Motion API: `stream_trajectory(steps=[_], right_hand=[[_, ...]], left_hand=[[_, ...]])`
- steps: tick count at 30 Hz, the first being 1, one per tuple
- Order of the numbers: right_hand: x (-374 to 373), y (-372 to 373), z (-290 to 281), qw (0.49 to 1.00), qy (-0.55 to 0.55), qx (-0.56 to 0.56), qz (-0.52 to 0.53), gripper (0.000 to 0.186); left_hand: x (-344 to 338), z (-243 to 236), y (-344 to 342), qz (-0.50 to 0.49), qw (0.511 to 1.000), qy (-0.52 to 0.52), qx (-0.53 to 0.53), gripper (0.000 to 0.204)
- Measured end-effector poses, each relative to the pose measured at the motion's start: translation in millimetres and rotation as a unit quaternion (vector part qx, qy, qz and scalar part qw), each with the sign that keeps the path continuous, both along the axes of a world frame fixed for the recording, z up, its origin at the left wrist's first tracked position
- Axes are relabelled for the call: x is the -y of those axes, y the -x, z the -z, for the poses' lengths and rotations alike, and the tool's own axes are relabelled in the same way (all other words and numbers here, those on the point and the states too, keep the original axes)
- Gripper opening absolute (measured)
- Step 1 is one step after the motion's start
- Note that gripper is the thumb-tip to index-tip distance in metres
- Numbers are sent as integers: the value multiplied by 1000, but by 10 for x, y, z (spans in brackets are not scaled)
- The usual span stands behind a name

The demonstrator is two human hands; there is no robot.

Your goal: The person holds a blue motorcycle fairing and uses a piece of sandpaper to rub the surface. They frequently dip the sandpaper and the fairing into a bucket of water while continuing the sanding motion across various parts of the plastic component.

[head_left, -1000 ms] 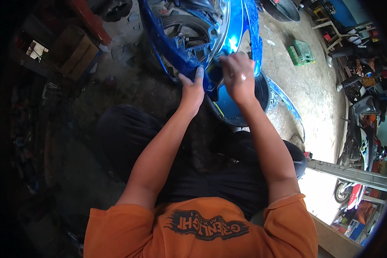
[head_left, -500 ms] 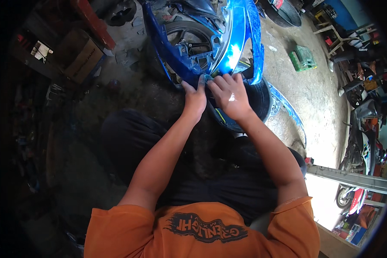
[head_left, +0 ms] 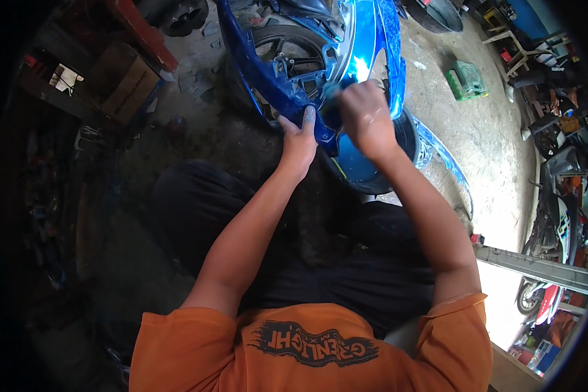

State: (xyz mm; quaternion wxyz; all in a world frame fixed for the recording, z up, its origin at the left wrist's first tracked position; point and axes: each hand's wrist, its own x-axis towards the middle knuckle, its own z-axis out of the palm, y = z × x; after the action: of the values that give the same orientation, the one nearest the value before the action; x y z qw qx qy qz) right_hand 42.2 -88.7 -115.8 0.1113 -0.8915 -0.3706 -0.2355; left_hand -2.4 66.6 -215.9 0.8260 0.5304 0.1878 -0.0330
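Note:
My left hand (head_left: pixel 298 147) grips the lower tip of a glossy blue bodywork panel (head_left: pixel 261 80), with its thumb on the top surface. My right hand (head_left: pixel 367 117), slightly blurred, is closed on a small teal pad (head_left: pixel 332 89) against the panel, beside a bright reflective stretch of it. Directly beneath sits a round bucket (head_left: pixel 362 170) with a blue inside, partly hidden by the panel and my right hand. A wheel with a dark tire (head_left: pixel 274 32) shows between the arms of the bodywork.
A long blue strip (head_left: pixel 447 160) lies right of the bucket. Beyond are a green plastic case (head_left: pixel 468 83) and a dark tub (head_left: pixel 441 23). A cardboard box (head_left: pixel 130 91) and a red post (head_left: pixel 147 39) stand left. Motorcycles (head_left: pixel 558 222) and wooden stools (head_left: pixel 503 42) line the right.
My right hand has dropped to the panel's lower end beside my left thumb, then moved back up and right with the teal pad. My left hand keeps its grip, shifting slightly.

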Motion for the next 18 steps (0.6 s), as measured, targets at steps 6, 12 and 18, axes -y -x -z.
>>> stream_trajectory(steps=[6,12,18], right_hand=[[186,210,174,983,93,0,-162,21],[123,83,66,999,-28,-5,-29,15],[145,366,214,999,29,-27,-10,9]], left_hand=[[37,-13,-7,-29,998,32,-39,95],[-92,158,-20,31,999,36,10,117],[10,-20,-31,3,997,76,4,97]])
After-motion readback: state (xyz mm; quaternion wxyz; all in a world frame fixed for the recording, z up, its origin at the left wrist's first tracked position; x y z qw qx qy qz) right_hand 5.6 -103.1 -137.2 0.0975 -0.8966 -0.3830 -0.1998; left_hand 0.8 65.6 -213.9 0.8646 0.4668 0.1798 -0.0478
